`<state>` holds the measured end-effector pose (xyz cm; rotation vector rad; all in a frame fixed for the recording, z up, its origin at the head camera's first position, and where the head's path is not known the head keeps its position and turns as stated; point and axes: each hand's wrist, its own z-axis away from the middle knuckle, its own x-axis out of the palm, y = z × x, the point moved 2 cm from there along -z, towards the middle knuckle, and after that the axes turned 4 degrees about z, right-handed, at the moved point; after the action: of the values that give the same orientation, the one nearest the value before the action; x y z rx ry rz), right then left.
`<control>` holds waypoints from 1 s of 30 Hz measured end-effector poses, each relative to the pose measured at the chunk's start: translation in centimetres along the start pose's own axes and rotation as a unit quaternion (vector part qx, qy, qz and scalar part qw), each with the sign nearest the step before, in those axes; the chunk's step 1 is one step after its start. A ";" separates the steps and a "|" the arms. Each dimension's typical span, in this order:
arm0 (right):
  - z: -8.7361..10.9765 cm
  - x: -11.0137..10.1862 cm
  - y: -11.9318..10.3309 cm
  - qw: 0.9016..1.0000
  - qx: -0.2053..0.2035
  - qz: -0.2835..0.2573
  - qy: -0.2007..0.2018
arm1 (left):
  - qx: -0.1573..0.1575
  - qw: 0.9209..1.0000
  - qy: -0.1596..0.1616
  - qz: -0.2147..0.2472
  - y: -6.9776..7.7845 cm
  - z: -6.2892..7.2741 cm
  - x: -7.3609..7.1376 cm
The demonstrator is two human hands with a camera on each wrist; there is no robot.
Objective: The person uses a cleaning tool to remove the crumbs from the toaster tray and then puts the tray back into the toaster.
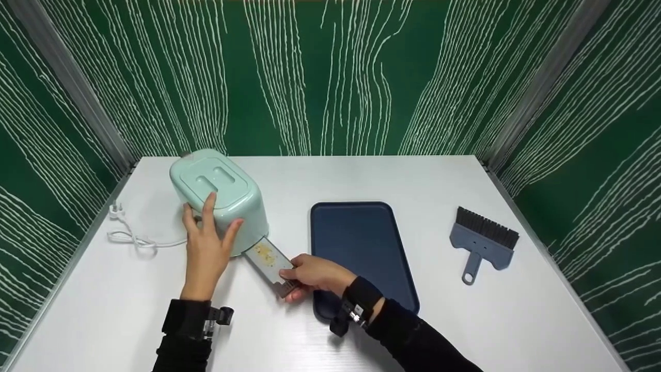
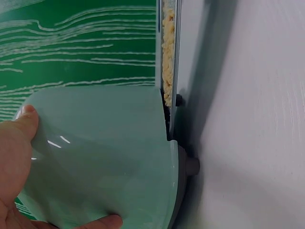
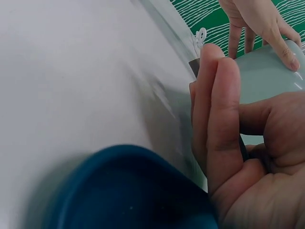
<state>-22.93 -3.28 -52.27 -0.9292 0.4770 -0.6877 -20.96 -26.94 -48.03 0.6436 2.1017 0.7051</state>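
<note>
A mint-green toaster [image 1: 222, 186] stands at the left of the table with its flat top facing up. My left hand [image 1: 206, 253] holds its near corner, thumb against the end wall and fingers spread over the top and side. From the toaster's low end sticks out a crumb tray [image 1: 268, 263], with yellowish crumbs [image 2: 167, 57] on it. My right hand [image 1: 315, 274] pinches the tray's brown outer end, thumb on top and fingers beneath. In the right wrist view, the right hand [image 3: 238, 138] hides most of the crumb tray.
A dark blue serving tray [image 1: 356, 232] lies under and beyond my right wrist. Farther right is a blue-grey hand brush [image 1: 480, 243] with dark bristles. The white cord and plug [image 1: 129, 227] lie left of the toaster. Green walls [image 1: 351, 77] with white lines enclose the table.
</note>
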 end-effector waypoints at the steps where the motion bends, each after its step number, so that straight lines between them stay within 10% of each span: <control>1: 0.0 0.0 0.1 1.000 0.000 0.000 0.000 | 0.001 1.000 0.001 0.000 0.0 0.0 0.0; 30: 1.6 -0.6 0.9 1.000 -0.007 0.005 0.000 | 0.004 1.000 -0.004 -0.004 0.0 0.1 0.0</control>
<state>-22.02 -1.58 -52.17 -0.9392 0.4859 -0.6767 -20.87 -26.94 -48.05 0.6416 2.1003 0.6901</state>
